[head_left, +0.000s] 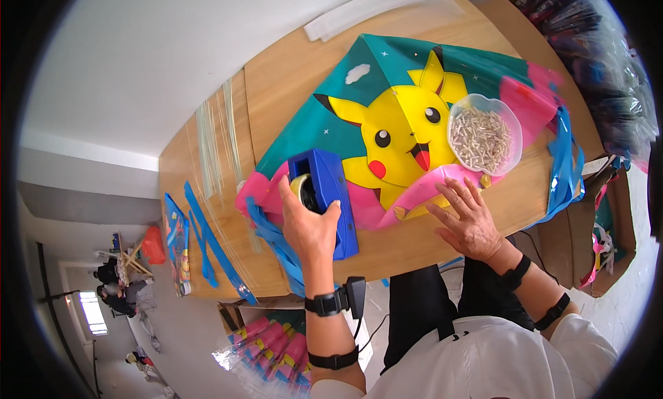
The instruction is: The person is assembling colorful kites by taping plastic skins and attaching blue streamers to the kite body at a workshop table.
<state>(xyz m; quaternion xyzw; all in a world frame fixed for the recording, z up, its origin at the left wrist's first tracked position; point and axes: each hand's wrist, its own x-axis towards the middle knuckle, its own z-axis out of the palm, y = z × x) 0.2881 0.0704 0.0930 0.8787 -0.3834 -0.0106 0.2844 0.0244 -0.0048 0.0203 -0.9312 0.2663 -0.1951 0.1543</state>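
A kite sheet [345,143] lies spread on the table, teal and pink with a large yellow cartoon face. My left hand [309,230] grips a blue tape dispenser [336,198] at the sheet's left part, its thumb on the near side and fingers by the tape roll [302,187]. My right hand [473,223] rests open, fingers spread, over the sheet's pink near edge; it holds nothing. Just beyond it, on the sheet, stands a clear scalloped bowl [515,145] filled with small pale tube-like pieces [483,140].
Thin pale rods [210,150] and blue strips [217,254] lie on the table's left side. Blue ribbon tails [563,171] hang over its right end. A cardboard box [611,247] stands at right, wrapped bundles [587,53] beyond. Packed pink and yellow pieces [273,347] sit below the near edge.
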